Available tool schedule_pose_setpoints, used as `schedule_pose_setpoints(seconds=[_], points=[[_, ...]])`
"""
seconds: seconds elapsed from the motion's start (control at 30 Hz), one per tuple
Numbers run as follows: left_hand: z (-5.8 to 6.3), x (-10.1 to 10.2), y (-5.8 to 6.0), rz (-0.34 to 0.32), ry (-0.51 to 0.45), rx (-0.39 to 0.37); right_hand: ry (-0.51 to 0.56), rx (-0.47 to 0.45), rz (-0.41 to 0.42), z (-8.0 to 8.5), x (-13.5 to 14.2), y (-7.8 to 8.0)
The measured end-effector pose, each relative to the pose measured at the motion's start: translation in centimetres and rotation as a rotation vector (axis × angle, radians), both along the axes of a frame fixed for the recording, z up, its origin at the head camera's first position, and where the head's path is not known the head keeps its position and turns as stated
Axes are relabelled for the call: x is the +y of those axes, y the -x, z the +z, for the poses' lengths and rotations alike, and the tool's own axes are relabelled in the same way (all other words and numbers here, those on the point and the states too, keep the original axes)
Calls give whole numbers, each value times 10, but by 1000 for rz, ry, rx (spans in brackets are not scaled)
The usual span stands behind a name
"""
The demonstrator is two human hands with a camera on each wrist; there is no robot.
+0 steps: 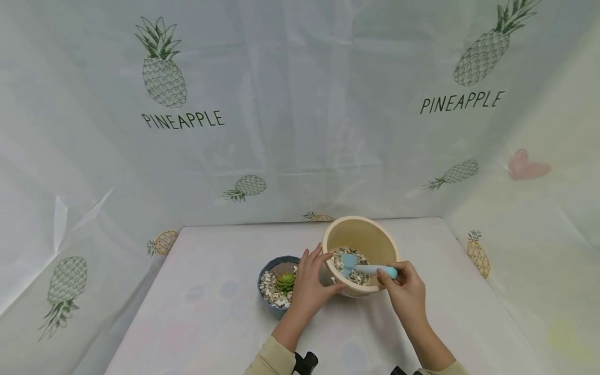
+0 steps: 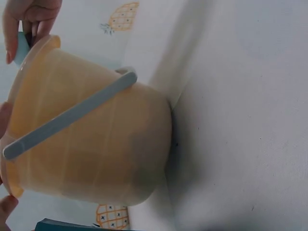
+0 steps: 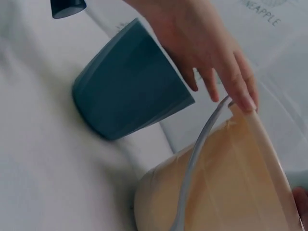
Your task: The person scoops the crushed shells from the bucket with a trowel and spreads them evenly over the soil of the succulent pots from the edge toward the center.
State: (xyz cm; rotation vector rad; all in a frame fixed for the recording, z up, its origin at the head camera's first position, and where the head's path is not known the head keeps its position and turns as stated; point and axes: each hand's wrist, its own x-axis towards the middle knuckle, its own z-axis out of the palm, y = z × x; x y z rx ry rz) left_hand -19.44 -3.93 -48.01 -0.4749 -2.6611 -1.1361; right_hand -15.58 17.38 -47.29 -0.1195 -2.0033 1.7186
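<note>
A cream plastic bucket (image 1: 372, 242) stands tilted toward me, small mixed pebbles (image 1: 360, 279) lying in it. My left hand (image 1: 310, 285) grips the bucket's left rim between thumb and fingers. In my right hand (image 1: 408, 291) is the handle of a light blue toy shovel (image 1: 367, 269), its blade down among the pebbles. The bucket's grey carrying handle (image 2: 72, 115) hangs along its outside. Left of the bucket, partly behind my left hand, is a dark blue faceted pot (image 3: 132, 79) with a green succulent (image 1: 285, 282) and pale pebbles (image 1: 272, 286) around it.
The pot and bucket stand close together on a white table (image 1: 211, 323) with faint pastel spots. A pale sheet (image 1: 300, 114) printed with pineapples hangs behind and along both sides. Black wrist-camera parts (image 1: 307, 362) show at my left wrist.
</note>
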Motion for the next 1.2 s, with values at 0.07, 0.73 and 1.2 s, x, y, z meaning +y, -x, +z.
schedule_pose_setpoints(seconds=[0.07,0.73,1.2], points=[[0,-2,2,7,4,-9,24,5,-16,-1,-1,0],[16,-51,7,60,-66,-147,216,158,-154,-8,-21,3],[1,-123,9,158,-334,-280,324,310,-145,11,-29,3]])
